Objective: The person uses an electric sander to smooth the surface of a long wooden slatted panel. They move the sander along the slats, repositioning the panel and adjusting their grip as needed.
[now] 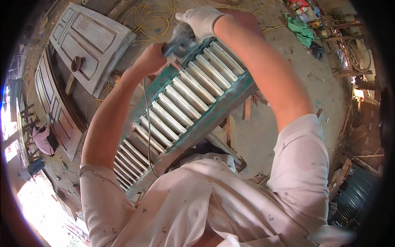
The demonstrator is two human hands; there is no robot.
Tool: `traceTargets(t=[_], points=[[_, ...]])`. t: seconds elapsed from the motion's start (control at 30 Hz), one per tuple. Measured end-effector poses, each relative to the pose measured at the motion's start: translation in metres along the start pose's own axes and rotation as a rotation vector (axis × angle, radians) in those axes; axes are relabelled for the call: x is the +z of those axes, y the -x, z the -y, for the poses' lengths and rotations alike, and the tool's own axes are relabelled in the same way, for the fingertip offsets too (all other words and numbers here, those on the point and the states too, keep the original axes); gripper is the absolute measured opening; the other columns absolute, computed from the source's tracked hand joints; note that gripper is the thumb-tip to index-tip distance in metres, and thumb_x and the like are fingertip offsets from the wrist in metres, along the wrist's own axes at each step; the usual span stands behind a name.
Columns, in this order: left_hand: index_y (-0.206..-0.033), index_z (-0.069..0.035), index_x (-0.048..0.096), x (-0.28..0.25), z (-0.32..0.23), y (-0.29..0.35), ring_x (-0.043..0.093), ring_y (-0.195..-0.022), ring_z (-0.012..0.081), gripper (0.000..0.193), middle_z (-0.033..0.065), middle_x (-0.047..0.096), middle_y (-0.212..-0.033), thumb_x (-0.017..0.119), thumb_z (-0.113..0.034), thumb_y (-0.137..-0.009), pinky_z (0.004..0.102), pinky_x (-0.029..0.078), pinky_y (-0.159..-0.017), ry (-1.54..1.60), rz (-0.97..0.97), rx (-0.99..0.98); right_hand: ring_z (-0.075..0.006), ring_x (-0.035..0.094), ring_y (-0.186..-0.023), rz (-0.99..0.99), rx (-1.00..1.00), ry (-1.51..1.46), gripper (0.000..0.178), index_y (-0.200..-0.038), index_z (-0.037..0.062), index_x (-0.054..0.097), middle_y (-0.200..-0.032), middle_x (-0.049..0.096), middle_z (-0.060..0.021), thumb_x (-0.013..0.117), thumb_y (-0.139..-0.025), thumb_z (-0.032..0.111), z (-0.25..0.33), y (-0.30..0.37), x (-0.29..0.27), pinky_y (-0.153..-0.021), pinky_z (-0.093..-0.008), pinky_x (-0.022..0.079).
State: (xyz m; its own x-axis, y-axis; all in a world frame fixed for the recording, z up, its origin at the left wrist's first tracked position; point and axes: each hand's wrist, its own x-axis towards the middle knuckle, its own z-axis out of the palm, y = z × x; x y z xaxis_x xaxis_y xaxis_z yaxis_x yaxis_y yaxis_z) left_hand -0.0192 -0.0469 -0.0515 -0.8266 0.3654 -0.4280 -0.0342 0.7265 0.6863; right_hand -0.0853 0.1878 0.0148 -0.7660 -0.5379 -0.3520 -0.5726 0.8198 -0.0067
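Note:
A louvred wooden panel [188, 108] with a worn green frame and pale slats lies slantwise in front of me. At its far end is a grey handheld power tool [183, 38], probably a sander or grinder; its working face is hidden. My bare left hand [151, 59] is closed round its rear end. On its far side, my right hand [201, 21], in a whitish glove, holds the body, the fingers partly hidden. A thin grey cord [148, 119] hangs below my left hand, crossing the slats toward my body.
Panelled grey wooden doors [92, 39] and a brown panelled door [55, 103] lie to the left. Yellow cable [153, 29] is coiled on the floor beyond. Rags, including a green cloth [301, 31], lie far right. Another person [43, 138] is at the far left. Wood scraps lie under the panel.

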Motion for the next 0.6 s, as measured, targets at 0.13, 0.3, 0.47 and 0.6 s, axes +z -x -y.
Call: traceTargets(t=[0.13,0.3,0.47,0.6], points=[[-0.112,0.007,0.075,0.013,-0.04,-0.048,0.077,-0.102,0.0518,0.043,0.0372,0.076,-0.107,0.076,-0.031,-0.092,0.0523,0.062,-0.091,-0.324,-0.145,0.073,-0.0328,0.069,-0.135,-0.079,0.015,-0.009,0.101,-0.155,0.0165,0.059,-0.144,0.073,-0.0141,0.103,-0.064,0.018,-0.057,-0.006,0.013,-0.112,-0.0462,0.057],[-0.117,0.001,0.078,0.019,0.003,-0.056,0.075,-0.111,0.0515,0.037,0.032,0.078,-0.114,0.072,-0.026,-0.092,0.0538,0.061,-0.097,-0.475,-0.117,0.093,-0.0326,0.07,-0.132,-0.003,0.06,0.015,0.087,-0.149,0.0162,0.062,-0.139,0.074,-0.0141,0.1,-0.071,0.029,-0.031,0.005,0.005,-0.11,-0.0466,0.058],[-0.122,-0.008,0.079,-0.014,-0.005,-0.004,0.075,-0.112,0.0503,0.034,0.0262,0.08,-0.117,0.069,-0.023,-0.094,0.055,0.061,-0.097,-0.336,-0.183,0.066,-0.0356,0.072,-0.125,-0.222,-0.025,-0.074,0.071,-0.136,0.0127,0.065,-0.131,0.074,-0.0153,0.095,-0.074,0.029,-0.002,0.009,0.03,-0.107,-0.0467,0.058],[-0.122,-0.008,0.079,-0.022,0.014,-0.017,0.075,-0.113,0.0499,0.033,0.0272,0.079,-0.118,0.067,-0.02,-0.093,0.0565,0.06,-0.098,-0.337,-0.246,-0.035,-0.0358,0.075,-0.121,-0.182,-0.061,-0.073,0.067,-0.135,0.012,0.067,-0.124,0.078,-0.0152,0.093,-0.076,0.027,0.004,-0.023,0.008,-0.102,-0.0477,0.061]])
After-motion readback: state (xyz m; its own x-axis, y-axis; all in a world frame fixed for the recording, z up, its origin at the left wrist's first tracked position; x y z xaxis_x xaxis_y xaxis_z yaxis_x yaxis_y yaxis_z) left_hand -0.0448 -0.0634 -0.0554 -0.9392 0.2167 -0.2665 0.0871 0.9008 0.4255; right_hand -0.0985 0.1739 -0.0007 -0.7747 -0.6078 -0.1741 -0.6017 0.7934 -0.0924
